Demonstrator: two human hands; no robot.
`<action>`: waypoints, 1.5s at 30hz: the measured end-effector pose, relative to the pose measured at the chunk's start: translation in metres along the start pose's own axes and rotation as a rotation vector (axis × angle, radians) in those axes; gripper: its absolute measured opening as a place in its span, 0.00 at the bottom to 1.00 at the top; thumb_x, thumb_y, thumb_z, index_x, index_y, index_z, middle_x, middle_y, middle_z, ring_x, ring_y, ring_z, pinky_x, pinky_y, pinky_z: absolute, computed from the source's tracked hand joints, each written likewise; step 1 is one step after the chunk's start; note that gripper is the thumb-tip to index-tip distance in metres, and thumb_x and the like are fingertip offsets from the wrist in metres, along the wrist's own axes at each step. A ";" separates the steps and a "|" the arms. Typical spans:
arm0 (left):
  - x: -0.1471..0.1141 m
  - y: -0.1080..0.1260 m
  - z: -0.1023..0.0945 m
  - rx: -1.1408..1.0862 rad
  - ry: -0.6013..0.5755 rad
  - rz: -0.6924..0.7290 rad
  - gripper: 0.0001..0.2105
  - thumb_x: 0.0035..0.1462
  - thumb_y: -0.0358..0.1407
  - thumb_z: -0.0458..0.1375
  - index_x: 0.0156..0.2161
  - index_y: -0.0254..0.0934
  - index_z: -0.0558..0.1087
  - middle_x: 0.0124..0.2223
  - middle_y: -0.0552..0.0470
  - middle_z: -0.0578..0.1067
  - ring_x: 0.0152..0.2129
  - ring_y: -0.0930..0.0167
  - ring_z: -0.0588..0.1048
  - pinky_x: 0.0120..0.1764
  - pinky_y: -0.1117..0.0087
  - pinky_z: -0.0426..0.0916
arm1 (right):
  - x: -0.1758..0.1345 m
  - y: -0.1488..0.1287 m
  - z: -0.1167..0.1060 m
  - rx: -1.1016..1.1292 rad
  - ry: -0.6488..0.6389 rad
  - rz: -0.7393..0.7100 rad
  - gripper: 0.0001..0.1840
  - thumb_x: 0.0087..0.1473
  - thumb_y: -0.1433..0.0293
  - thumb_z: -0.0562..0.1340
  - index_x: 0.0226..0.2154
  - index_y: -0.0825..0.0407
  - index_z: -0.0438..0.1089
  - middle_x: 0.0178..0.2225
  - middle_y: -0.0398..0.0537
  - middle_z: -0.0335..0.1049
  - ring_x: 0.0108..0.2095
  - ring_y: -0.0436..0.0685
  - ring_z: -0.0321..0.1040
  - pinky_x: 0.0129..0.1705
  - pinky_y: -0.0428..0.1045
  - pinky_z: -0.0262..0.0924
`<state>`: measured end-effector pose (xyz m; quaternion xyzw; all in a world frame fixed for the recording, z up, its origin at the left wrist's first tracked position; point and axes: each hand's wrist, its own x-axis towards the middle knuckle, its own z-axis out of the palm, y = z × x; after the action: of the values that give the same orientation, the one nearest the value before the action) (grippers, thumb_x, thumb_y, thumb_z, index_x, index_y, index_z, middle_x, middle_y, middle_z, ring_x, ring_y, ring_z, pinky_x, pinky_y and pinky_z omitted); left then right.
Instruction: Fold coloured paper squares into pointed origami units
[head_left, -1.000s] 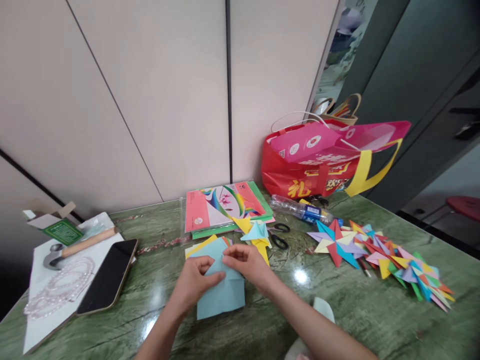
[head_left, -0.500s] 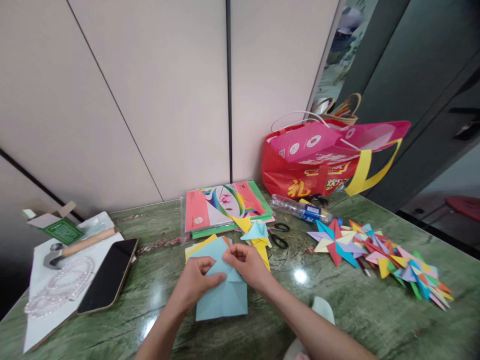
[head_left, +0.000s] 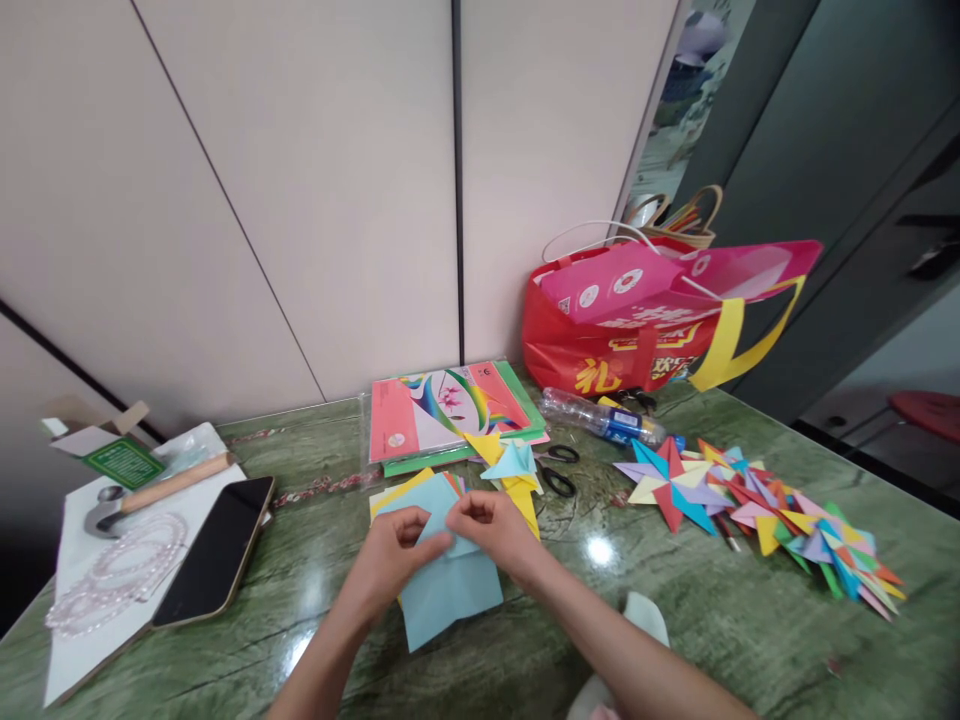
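Two hands (head_left: pixel 391 555), fingers (head_left: pixel 472 508) holding blue paper (head_left: pixel 452 594)

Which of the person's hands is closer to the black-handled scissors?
The right. The right hand is just left of the black-handled scissors and nearer the camera; the left hand is farther left, beyond the right hand.

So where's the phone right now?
In the head view, the phone is on the left side of the green table, just right of the beaded strands and left of the person's left hand.
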<state>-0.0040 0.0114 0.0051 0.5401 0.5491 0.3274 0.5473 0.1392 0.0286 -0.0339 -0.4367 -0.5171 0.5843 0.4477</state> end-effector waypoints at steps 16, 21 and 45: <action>0.006 -0.011 -0.018 -0.002 0.294 0.081 0.13 0.38 0.42 0.62 0.21 0.31 0.72 0.19 0.54 0.71 0.16 0.75 0.65 0.20 0.77 0.57 | 0.000 0.002 0.001 -0.157 -0.020 0.047 0.06 0.37 0.76 0.55 0.14 0.55 0.61 0.14 0.37 0.57 0.18 0.45 0.54 0.21 0.41 0.50; 0.006 -0.007 -0.054 -0.040 0.467 0.086 0.14 0.34 0.43 0.64 0.22 0.31 0.73 0.18 0.54 0.72 0.15 0.76 0.65 0.18 0.77 0.56 | 0.002 0.003 -0.001 -0.002 -0.004 0.121 0.03 0.37 0.73 0.56 0.16 0.54 0.63 0.13 0.36 0.59 0.15 0.45 0.56 0.19 0.42 0.55; 0.005 -0.012 -0.016 -0.138 0.049 -0.050 0.14 0.37 0.41 0.64 0.25 0.31 0.72 0.21 0.51 0.74 0.18 0.71 0.71 0.23 0.72 0.64 | 0.003 0.007 -0.004 -0.062 0.027 -0.097 0.09 0.37 0.73 0.63 0.28 0.54 0.69 0.27 0.44 0.70 0.29 0.52 0.67 0.27 0.44 0.57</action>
<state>-0.0207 0.0178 -0.0047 0.4792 0.5517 0.3639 0.5775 0.1417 0.0316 -0.0415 -0.4324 -0.5495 0.5397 0.4688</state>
